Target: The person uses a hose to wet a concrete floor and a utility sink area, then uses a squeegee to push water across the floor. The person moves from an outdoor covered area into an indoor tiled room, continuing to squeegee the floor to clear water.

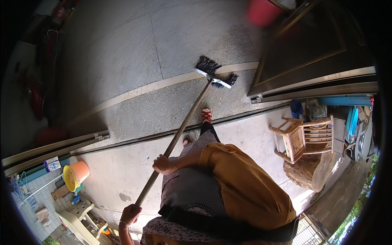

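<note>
A long-handled mop [173, 143] slants across the middle of the view, from the lower left up to its head. My left hand [130, 215] is closed around the lower end of the handle. Higher up the same handle, my right hand [164, 164] is wrapped round it, its arm coming out of a mustard sleeve. At the far end, the mop head [212, 78] has a white bar and dark strands, and rests on the grey speckled floor [179, 87] at a pale strip [159, 83]. My red sandal [207, 116] stands on that floor near the handle.
A dark door track [163, 134] crosses the floor by my feet. A dark door panel [302, 53] stands at right, near a red bucket [263, 12]. A wooden chair [294, 139] sits by a tree stump [304, 171]. At left are an orange bucket [81, 170] and a cream stool [71, 224].
</note>
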Available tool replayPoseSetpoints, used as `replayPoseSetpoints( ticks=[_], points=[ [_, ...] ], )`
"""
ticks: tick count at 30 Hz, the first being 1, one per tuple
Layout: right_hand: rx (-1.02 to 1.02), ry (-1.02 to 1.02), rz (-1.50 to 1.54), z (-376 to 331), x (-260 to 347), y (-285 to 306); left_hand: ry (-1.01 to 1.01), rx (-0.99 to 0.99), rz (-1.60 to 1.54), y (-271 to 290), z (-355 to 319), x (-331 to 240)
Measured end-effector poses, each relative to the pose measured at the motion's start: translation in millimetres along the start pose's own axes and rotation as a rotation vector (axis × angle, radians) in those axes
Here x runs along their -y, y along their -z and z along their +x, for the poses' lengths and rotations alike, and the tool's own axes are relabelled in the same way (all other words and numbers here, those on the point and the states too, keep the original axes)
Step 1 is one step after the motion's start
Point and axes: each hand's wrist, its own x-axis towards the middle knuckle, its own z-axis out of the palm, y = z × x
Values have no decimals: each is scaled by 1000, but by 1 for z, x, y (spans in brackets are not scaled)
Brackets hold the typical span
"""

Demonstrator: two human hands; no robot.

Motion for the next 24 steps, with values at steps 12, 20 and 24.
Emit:
replayPoseSetpoints(
  ticks=[12,20,24],
  points=[
    [652,571,531,-2,63,-27,-301,-234,106,-41,-36,158],
    [293,103,113,-23,-69,46,-276,-63,-69,-71,41,-17],
    [-171,-201,-120,-30,-149,125,-25,96,-364,-82,106,-135]
  ],
)
